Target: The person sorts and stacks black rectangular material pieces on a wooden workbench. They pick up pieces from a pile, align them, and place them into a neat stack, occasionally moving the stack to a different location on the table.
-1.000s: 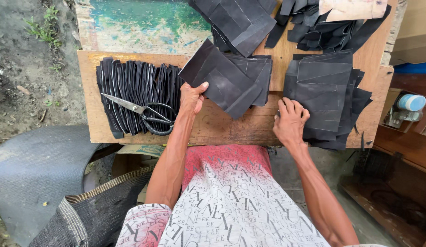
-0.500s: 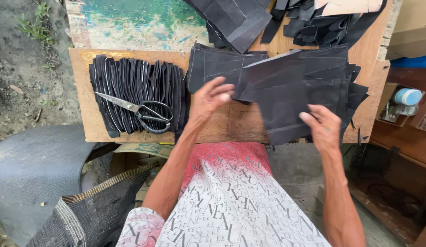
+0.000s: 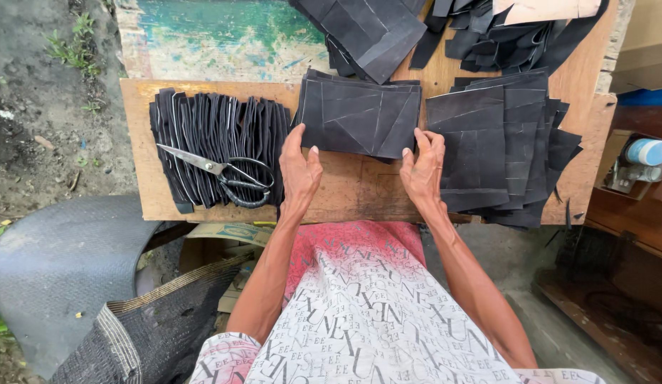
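A small stack of black rubber sheets (image 3: 359,114) with scored lines lies on the wooden board (image 3: 359,188) in front of me. My left hand (image 3: 299,171) rests flat by the stack's lower left corner, fingertips touching its edge. My right hand (image 3: 423,167) touches the stack's lower right corner, next to a larger pile of black sheets (image 3: 501,142) on the right. Neither hand grips anything.
A row of black rubber strips (image 3: 217,142) lies at the left of the board with scissors (image 3: 220,174) on top. More black pieces (image 3: 377,32) are heaped at the back. A blue-capped object (image 3: 647,153) sits at right; a tyre piece (image 3: 53,270) lies lower left.
The black sheets I was lifting and moving across are now laid down as a squared stack in the middle. Both hands have come down to its lower corners.
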